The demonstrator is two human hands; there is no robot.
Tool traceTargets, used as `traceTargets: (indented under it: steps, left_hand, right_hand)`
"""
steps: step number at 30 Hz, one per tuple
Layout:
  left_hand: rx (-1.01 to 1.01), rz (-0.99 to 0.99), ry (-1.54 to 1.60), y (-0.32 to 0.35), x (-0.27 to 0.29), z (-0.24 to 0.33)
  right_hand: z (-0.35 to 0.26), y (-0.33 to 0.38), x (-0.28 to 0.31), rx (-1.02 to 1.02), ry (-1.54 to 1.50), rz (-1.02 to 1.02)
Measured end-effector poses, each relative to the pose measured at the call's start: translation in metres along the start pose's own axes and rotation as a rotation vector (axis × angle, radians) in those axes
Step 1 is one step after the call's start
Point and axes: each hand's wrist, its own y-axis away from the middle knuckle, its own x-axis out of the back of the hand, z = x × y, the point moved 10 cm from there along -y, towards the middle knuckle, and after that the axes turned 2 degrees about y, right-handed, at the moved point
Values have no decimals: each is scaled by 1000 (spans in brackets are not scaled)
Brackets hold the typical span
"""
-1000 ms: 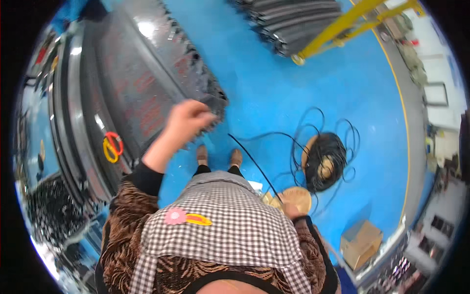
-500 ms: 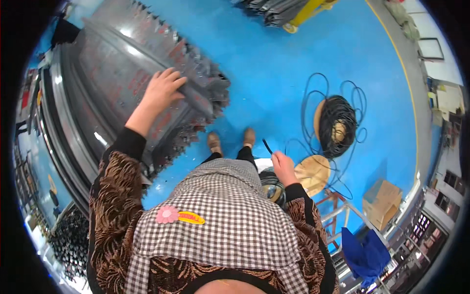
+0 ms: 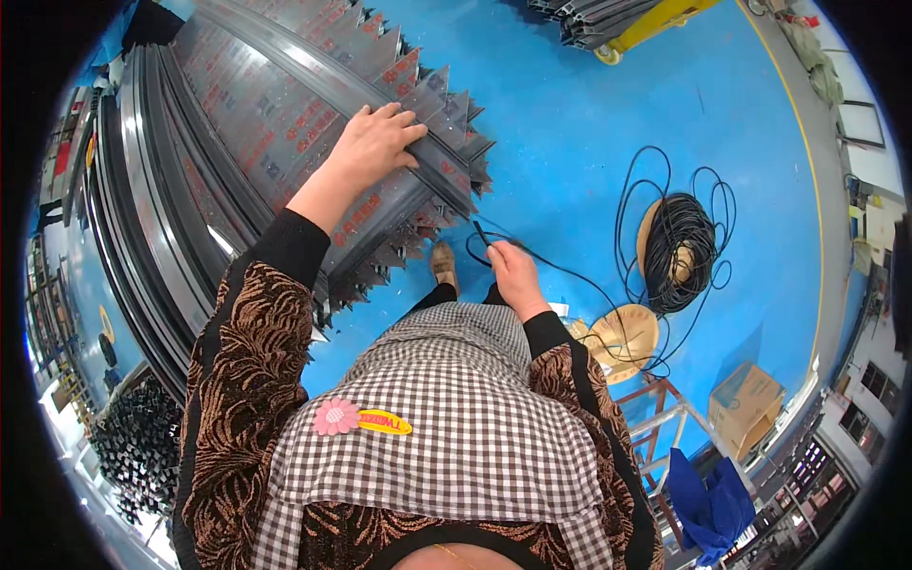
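Observation:
My left hand lies over a long dark grey profile on top of a stack of similar profiles, its fingers bent over the far edge near the cut end. My right hand pinches a thin black rubber strip. The strip's short free tip sticks up from my fingers, close to the profile's near end. From there the strip loops away to the right, towards a tangled black coil on the floor.
Jagged profile ends jut from the stack's right side. A round tan disc lies beside the coil. Further right are a cardboard box and a metal frame with blue cloth. A yellow trolley stands at the back.
My right hand has moved up and left with the strip, bringing its tip close to the profile's end. My left hand stays on the profile. The whole view has shifted a little.

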Motion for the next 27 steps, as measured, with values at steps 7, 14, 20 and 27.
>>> traceTargets:
  steps: [7, 14, 20, 27]
  left_hand:
    - [25, -50, -3, -3, -1, 1]
    - [85, -153, 5, -3, -8, -3]
    - [28, -13, -18, -1, -2, -1]
    - [37, -10, -37, -1, -3, -2]
  right_hand:
    - [-6, -14, 6, 80, 231, -38]
    - [-22, -21, 19, 116, 374, -108]
    - [-21, -27, 17, 77, 364, -214]
    - [-33, -33, 14, 186, 311, -173]
